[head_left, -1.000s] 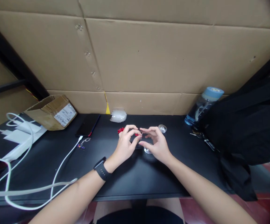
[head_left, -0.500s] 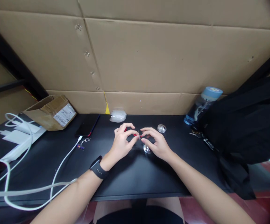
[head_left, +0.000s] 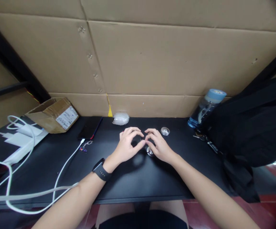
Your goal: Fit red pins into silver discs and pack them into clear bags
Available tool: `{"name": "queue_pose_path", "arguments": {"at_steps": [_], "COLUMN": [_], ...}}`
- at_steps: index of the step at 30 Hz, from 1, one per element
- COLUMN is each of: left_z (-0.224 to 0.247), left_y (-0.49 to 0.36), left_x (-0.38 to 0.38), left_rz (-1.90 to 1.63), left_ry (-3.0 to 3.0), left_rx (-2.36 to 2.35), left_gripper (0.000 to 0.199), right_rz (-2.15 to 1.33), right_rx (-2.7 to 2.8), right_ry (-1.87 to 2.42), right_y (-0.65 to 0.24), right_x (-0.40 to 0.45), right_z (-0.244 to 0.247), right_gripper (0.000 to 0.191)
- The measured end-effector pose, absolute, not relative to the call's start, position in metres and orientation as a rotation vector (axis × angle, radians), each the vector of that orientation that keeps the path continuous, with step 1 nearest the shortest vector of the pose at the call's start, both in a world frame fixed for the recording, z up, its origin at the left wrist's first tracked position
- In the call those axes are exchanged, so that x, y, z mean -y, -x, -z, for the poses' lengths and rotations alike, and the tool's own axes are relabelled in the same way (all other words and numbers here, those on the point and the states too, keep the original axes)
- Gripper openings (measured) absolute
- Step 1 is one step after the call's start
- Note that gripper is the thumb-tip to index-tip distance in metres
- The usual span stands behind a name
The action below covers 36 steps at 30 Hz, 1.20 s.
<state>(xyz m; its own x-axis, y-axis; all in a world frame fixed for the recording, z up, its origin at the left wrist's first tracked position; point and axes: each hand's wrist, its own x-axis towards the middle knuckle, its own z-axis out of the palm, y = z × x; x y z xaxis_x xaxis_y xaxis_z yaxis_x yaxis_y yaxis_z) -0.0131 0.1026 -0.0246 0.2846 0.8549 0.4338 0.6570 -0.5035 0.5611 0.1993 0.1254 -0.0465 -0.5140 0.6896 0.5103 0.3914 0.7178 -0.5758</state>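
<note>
My left hand (head_left: 129, 143), with a black watch (head_left: 101, 169) on its wrist, is curled with thumb and fingertips drawn together. My right hand (head_left: 160, 144) meets it fingertip to fingertip in a similar pinch. Something small and thin sits between the fingertips, mostly hidden and too small to name. A bit of red shows behind my left hand's knuckles. Just under my right hand, partly covered by it, lies a shiny silver round piece (head_left: 149, 151) on the black table (head_left: 133, 184). Beyond that hand is a second, clear-looking round piece (head_left: 165, 131).
Behind the hands lies a clear plastic wrapper (head_left: 120, 119). To the left are a phone (head_left: 89, 128), a small charm (head_left: 83, 149), white cables (head_left: 60, 171) and an open cardboard box (head_left: 54, 116). A water bottle (head_left: 207, 108), keys (head_left: 200, 137) and a black bag (head_left: 252, 124) stand right.
My fingertips have come closer together. The thin flat piece and red bits seen between them before are now mostly hidden. The things on the table have stayed put.
</note>
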Motion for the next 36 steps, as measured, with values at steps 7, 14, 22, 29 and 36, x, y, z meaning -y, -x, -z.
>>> {"name": "queue_pose_path", "arguments": {"at_steps": [7,14,22,29,36], "left_z": [0.035,0.041,0.036,0.039,0.047], "left_y": [0.015,0.014,0.034,0.068,0.067], "left_x": [-0.105,-0.110,-0.115,-0.134,-0.136], "left_rz": [-0.765,-0.762,-0.588,-0.676,-0.562], "left_ry": [-2.402,-2.383,-2.449,-2.508,-2.589], "left_rx": [-1.383,-1.385,-1.398,-1.693,-1.672], "left_gripper": [0.015,0.018,0.026,0.010,0.013], "right_rz": [-0.511,-0.506,-0.551,-0.557,-0.256], "right_rx": [2.179,2.197,2.302,2.308,2.082], "right_ry": [0.819,0.807,0.817,0.873,1.256], "right_y": [-0.203,-0.201,-0.193,-0.203,-0.256], "right_x": [-0.128,-0.126,-0.125,-0.132,-0.171], "right_z": [0.047,0.046,0.055,0.048,0.055], "right_gripper": [0.011,0.010,0.008,0.007,0.016]}}
